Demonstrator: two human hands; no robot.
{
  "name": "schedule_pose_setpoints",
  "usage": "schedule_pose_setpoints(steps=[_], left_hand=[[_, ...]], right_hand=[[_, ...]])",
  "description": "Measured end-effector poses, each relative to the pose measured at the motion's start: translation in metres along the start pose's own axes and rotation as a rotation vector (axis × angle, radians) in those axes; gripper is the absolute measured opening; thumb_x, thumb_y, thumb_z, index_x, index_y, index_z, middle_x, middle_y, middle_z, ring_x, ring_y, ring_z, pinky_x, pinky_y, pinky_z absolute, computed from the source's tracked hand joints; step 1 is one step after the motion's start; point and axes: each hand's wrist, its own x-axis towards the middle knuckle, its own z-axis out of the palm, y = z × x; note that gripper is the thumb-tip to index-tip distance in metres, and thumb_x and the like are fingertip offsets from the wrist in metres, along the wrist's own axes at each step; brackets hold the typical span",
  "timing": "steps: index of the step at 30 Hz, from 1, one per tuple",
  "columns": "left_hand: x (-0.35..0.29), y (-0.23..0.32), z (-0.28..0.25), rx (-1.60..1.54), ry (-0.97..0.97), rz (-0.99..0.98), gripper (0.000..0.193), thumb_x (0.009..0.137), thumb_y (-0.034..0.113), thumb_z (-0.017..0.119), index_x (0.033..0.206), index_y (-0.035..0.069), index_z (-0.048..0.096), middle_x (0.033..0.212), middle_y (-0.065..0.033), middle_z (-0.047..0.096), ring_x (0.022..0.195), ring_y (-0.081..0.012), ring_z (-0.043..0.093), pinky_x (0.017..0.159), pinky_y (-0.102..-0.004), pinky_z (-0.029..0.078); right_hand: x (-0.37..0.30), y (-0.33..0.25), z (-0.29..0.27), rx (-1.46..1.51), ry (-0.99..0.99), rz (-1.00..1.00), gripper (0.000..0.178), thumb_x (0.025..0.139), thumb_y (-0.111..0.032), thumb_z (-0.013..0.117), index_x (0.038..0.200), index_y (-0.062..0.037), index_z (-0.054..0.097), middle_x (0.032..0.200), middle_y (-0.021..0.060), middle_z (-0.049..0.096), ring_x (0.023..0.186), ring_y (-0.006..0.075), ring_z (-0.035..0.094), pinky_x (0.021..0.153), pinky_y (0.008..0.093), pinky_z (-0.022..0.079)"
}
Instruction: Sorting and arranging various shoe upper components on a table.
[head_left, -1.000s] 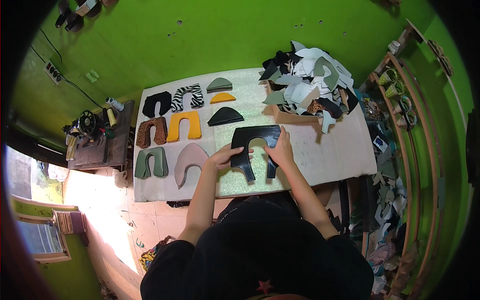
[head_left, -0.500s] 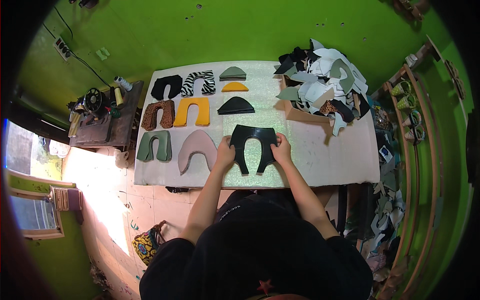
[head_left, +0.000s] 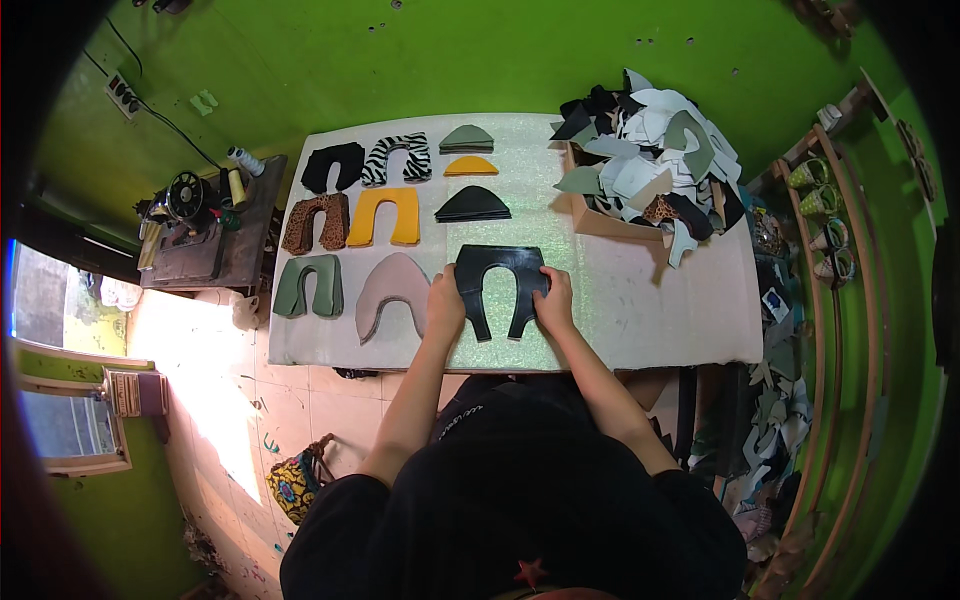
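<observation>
1. While both hands pinch it from either side, the black arch-shaped piece (head_left: pixel 500 256) sits square to the person at the near middle of the worktop (head_left: pixel 650 310), its curved opening and two narrow legs toward the near edge. Whether it touches the surface or is lifted a little, I cannot tell, nor how many layers it has.

2. The left hand (head_left: pixel 446 303) is closed on the piece's left edge, just beside the pink arch (head_left: pixel 393 275) and partly hiding that arch's right leg.

3. The right hand (head_left: pixel 555 302) grips the right edge, thumb on the upper face near the top of the right leg.

4. A second ago the piece was skewed, the right hand up at its far right corner; now it lies straight, with the two hands level. That seems to give an even, steady hold and leaves the whole outline in plain sight.

5. To the left, the stacks have kept their order: green arches (head_left: pixel 293 290) near, leopard-print (head_left: pixel 333 220) and yellow (head_left: pixel 407 220) behind, plain black (head_left: pixel 347 165) and zebra-striped (head_left: pixel 415 165) farthest.

6. Beyond the held piece are the black half-moons (head_left: pixel 472 203), then yellow (head_left: pixel 470 166), then green (head_left: pixel 466 138). At far right, scraps (head_left: pixel 650 125) heap over a cardboard box (head_left: pixel 610 225), also unchanged.
</observation>
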Motion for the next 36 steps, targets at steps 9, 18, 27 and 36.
schedule_pose_setpoints(steps=[9, 18, 27, 36], left_hand=[[-0.003, 0.000, -0.006, 0.077, 0.010, 0.022, 0.044, 0.071, -0.011, 0.045, 0.114, -0.003, 0.046, 0.096, -0.0248, 0.054, 0.087, -0.0393, 0.055, 0.074, -0.0404, 0.047], [-0.014, 0.011, -0.001, 0.050, -0.019, 0.125, 0.051, 0.067, 0.010, 0.066, 0.113, -0.001, 0.048, 0.122, -0.0235, 0.041, 0.113, -0.0370, 0.040, 0.095, -0.0399, 0.036], [-0.022, 0.016, 0.024, 0.269, -0.083, 0.345, 0.060, 0.070, 0.016, 0.063, 0.125, 0.009, 0.040, 0.135, -0.0237, 0.027, 0.123, -0.0426, 0.028, 0.097, -0.0476, 0.032], [-0.002, 0.009, 0.028, 0.307, -0.176, 0.259, 0.054, 0.071, 0.026, 0.063, 0.120, 0.009, 0.047, 0.133, -0.0254, 0.030, 0.120, -0.0489, 0.026, 0.100, -0.0479, 0.027]], right_hand=[[0.002, -0.009, -0.006, 0.068, -0.061, 0.049, 0.043, 0.063, 0.006, 0.063, 0.105, -0.0005, 0.054, 0.100, 0.0159, 0.054, 0.086, 0.0283, 0.055, 0.078, 0.0318, 0.044], [0.000, -0.012, -0.006, 0.027, -0.042, -0.004, 0.037, 0.065, 0.004, 0.062, 0.101, 0.0021, 0.056, 0.101, 0.0179, 0.054, 0.091, 0.0336, 0.054, 0.084, 0.0347, 0.043], [-0.006, -0.033, -0.013, -0.200, -0.160, -0.130, 0.045, 0.066, -0.009, 0.064, 0.109, -0.0002, 0.053, 0.114, 0.0154, 0.044, 0.104, 0.0334, 0.043, 0.088, 0.0373, 0.039], [-0.010, -0.025, -0.028, -0.262, -0.329, -0.177, 0.051, 0.067, -0.014, 0.066, 0.115, -0.0045, 0.049, 0.121, 0.0134, 0.041, 0.108, 0.0325, 0.040, 0.091, 0.0385, 0.036]])
